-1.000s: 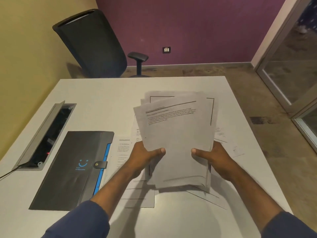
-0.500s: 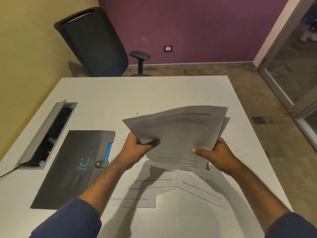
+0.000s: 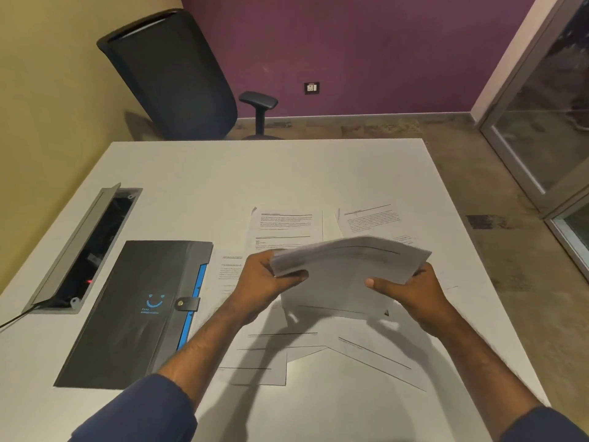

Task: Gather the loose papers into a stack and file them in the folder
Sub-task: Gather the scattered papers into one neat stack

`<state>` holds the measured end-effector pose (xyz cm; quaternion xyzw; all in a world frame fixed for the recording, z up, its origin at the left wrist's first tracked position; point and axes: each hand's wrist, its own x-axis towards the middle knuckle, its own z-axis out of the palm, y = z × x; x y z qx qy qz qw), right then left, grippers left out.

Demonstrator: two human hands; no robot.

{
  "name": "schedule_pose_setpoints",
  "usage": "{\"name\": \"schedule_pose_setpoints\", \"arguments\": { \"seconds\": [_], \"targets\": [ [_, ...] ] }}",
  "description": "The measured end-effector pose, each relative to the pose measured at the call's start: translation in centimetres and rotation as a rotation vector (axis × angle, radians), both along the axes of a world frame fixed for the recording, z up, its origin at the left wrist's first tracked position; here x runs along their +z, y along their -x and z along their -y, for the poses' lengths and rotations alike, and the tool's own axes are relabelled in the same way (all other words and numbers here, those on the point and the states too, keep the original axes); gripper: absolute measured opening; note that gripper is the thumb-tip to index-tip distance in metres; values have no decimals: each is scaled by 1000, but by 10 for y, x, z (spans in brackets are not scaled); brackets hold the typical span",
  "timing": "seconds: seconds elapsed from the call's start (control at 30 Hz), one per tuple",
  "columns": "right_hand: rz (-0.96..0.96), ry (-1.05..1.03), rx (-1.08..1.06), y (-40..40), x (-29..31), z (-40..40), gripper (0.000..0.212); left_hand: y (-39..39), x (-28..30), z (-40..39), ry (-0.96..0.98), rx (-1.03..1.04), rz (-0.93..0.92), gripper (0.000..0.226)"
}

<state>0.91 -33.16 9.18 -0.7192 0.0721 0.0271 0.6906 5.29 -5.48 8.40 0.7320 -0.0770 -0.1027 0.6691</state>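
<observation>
I see my left hand (image 3: 271,279) closed on the left edge of the stack of papers (image 3: 344,266), thumb on top and fingers underneath. My right hand (image 3: 411,291) grips the stack's right side the same way, thumb pressed on the upper sheet. Between the two hands the stack hangs above the counter (image 3: 197,180), lying nearly flat with its far edge tipped up a little; its edges look blurred and the sheets are not squared.

Taking the stack as my landmark: directly beneath it and toward me, several loose sheets (image 3: 366,355) lie overlapping on the counter. Beyond the stack, two more printed pages (image 3: 283,224) lie face up, side by side. To the left of the stack lies the dark folder (image 3: 137,314), flat and shut, its snap tab fastened over the blue edge, with one page partly tucked beside it. Farther left of the stack, past the folder, a cable hatch (image 3: 86,250) stands open in the counter. Well beyond the stack, behind the counter's far edge, stands an office chair (image 3: 172,74).
</observation>
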Motion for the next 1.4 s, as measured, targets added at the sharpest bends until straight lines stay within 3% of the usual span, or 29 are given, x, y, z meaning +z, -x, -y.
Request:
{"name": "schedule_pose_setpoints", "arguments": {
  "seconds": [0.1,0.27,0.37,0.53,0.67,0.87,1.0,1.17,1.3,1.4],
  "targets": [
    [-5,-44,-42,5,-13,-4,41,8,-15,10,6,26,-32,38],
    [14,-3,-173,11,-21,-12,47,17,-26,24,-38,124,-9,22],
    [2,0,-237,12,-26,-10,48,20,-21,24,-24,124,24,38],
    [-49,48,-202,19,-42,-15,28,25,-40,26,-122,159,-39,29],
    [-21,140,-194,10,-39,-17,19,17,-58,18,-368,226,-64,31],
    [-45,157,-203,0,-33,-9,24,7,-92,-21,-915,431,-335,76],
    [-96,169,-208,-2,-37,-7,26,5,-100,-28,-1024,400,-458,87],
    [-139,146,-223,-3,-43,-9,28,-2,-108,-30,-860,390,-517,78],
    [-151,140,-220,-6,-45,-9,28,1,-109,-34,-745,399,-433,38],
    [-159,131,-231,-8,-46,-10,27,8,-107,-45,-751,453,-407,28]
  ]
}}
